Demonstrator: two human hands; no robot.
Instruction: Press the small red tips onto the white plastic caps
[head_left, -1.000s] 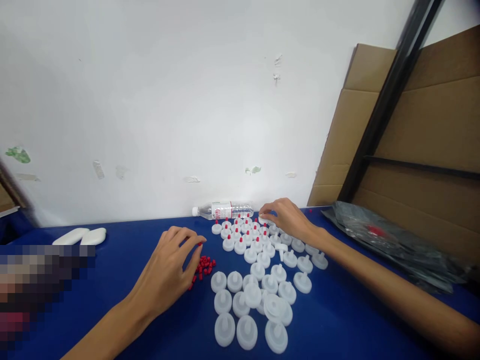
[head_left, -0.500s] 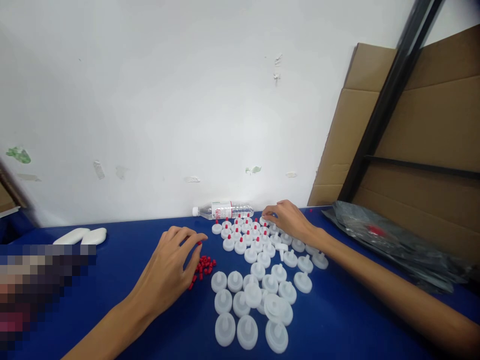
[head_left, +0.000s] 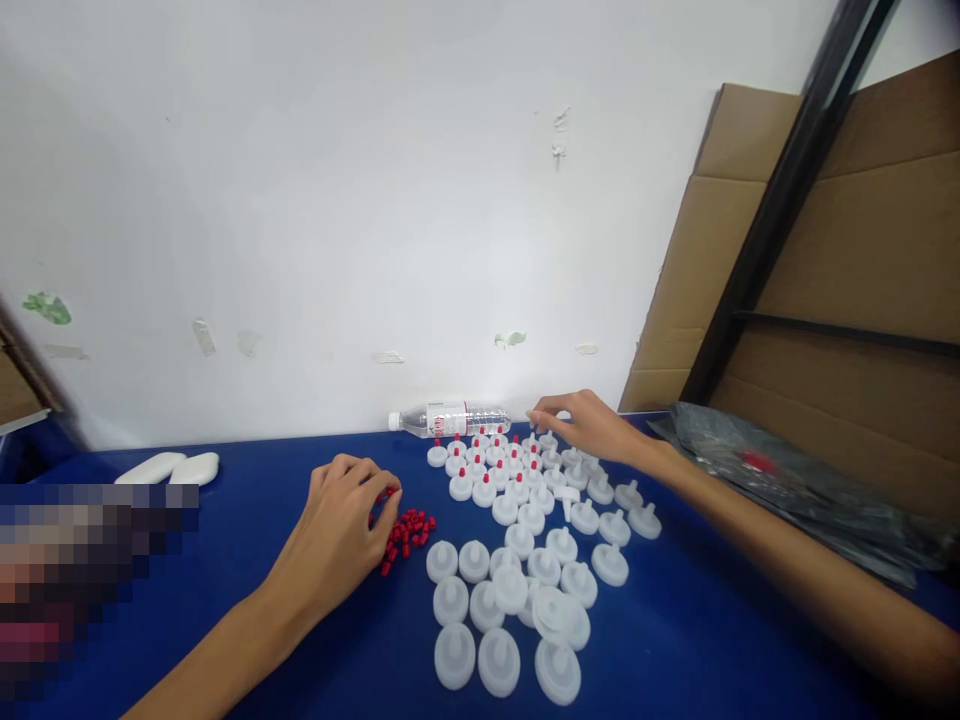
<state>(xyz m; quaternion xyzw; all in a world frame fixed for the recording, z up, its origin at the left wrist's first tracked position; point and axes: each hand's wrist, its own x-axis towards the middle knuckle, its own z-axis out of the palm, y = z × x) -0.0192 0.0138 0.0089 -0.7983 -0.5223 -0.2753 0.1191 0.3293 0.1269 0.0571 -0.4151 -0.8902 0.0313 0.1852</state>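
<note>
My left hand [head_left: 346, 512] is curled at the left edge of a pile of small red caps [head_left: 411, 530]. Its thumb and forefinger close on a red cap [head_left: 389, 491]. My right hand [head_left: 586, 424] hovers over the back of the white spouted lids, thumb and finger bent together near the bottle; whatever is between them cannot be made out. Red caps top the spouts of several lids [head_left: 484, 489] in the back left group. Bare-spouted lids [head_left: 454, 655] spread to the front and right, a few of them overlapping.
A clear plastic bottle [head_left: 450, 419] lies along the white wall. Two white rounded objects [head_left: 195, 469] sit at the left on the blue table [head_left: 660, 640]. Grey plastic bags [head_left: 787, 490] lie at the right, below cardboard [head_left: 862, 240] and a dark metal frame [head_left: 750, 240].
My left hand's fingers have drawn in and down beside the red pile. My right hand has lifted slightly off a white lid at the back. The view has shifted a little.
</note>
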